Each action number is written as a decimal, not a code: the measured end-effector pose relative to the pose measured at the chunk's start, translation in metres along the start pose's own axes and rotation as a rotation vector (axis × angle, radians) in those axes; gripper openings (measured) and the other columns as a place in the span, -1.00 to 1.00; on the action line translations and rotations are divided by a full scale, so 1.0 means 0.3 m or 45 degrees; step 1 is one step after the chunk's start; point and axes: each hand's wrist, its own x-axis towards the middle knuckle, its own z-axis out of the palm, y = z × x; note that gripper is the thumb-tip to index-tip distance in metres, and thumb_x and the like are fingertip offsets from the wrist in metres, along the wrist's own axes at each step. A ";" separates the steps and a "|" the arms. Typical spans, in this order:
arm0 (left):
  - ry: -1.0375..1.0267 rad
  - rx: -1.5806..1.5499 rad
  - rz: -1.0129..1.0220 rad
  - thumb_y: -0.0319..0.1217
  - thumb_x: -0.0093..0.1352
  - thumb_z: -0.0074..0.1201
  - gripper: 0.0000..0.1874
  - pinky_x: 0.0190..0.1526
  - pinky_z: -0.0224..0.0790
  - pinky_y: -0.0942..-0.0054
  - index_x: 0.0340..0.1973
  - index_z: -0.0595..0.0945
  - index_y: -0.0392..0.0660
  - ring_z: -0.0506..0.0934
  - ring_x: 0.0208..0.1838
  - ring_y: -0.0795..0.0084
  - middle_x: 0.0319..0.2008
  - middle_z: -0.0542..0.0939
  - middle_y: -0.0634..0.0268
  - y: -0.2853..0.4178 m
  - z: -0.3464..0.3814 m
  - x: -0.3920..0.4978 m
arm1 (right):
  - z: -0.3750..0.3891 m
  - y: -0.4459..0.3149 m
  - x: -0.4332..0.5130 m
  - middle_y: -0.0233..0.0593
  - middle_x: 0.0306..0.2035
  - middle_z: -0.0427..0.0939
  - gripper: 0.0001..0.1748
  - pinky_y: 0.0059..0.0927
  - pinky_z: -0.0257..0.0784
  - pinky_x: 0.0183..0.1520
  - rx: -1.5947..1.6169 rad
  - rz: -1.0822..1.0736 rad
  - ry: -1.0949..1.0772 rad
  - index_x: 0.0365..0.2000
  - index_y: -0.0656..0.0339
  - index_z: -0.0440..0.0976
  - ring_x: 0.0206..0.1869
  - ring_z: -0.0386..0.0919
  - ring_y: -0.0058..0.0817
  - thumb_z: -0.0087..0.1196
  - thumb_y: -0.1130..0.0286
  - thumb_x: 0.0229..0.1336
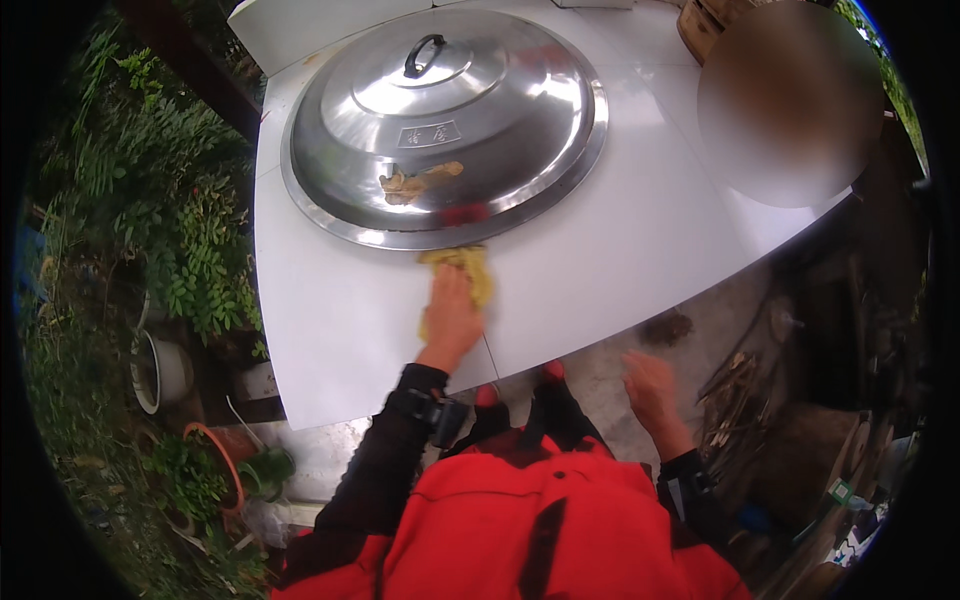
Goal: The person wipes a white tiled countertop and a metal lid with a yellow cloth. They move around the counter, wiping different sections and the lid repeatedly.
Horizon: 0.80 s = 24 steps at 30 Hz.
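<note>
My left hand (452, 315) presses a yellow cloth (480, 281) against the white tiled countertop (615, 255), just in front of the rim of a large metal wok lid (360, 157). The lid has a black handle (424, 56) on top, embossed characters and a brown patch on its near side. Away from the counter's front edge, over the floor, my right hand (651, 390) hangs with nothing seen in it; its fingers are blurred, and whether they are apart is unclear.
A wooden item (701, 34) stands at the counter's back right, beside a blurred round area. Green plants, a white basin (163, 371) and an orange pot (225, 457) lie to the left. Dry sticks (739, 405) are on the floor at right.
</note>
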 end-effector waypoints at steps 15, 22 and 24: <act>-0.064 0.101 0.089 -0.43 0.10 0.01 -0.24 0.46 -0.10 0.05 0.26 0.31 -0.37 0.14 0.45 -0.12 0.35 0.25 -0.15 -0.048 -0.085 0.024 | -0.007 -0.128 0.197 -0.13 -0.05 0.53 -0.61 -0.24 0.35 0.04 0.161 -0.299 -0.014 -0.06 0.28 0.46 0.03 0.49 -0.21 0.18 0.46 0.05; -0.175 -0.015 0.247 -0.39 0.11 0.02 -0.24 0.47 -0.11 0.10 0.26 0.31 -0.37 0.17 0.42 -0.13 0.34 0.25 -0.17 0.223 0.057 0.178 | -0.003 -0.058 0.185 -0.14 -0.02 0.51 -0.57 -0.21 0.32 0.07 0.115 -0.309 -0.124 -0.05 0.25 0.45 0.05 0.47 -0.20 0.22 0.47 0.00; -0.267 -0.175 0.235 -0.38 0.12 0.03 -0.23 0.46 -0.09 0.10 0.28 0.29 -0.35 0.17 0.42 -0.14 0.34 0.24 -0.17 0.224 0.033 0.189 | 0.010 -0.064 0.250 -0.13 0.02 0.50 -0.55 -0.22 0.32 0.08 0.086 -0.396 -0.121 -0.03 0.24 0.45 0.07 0.46 -0.20 0.23 0.44 0.00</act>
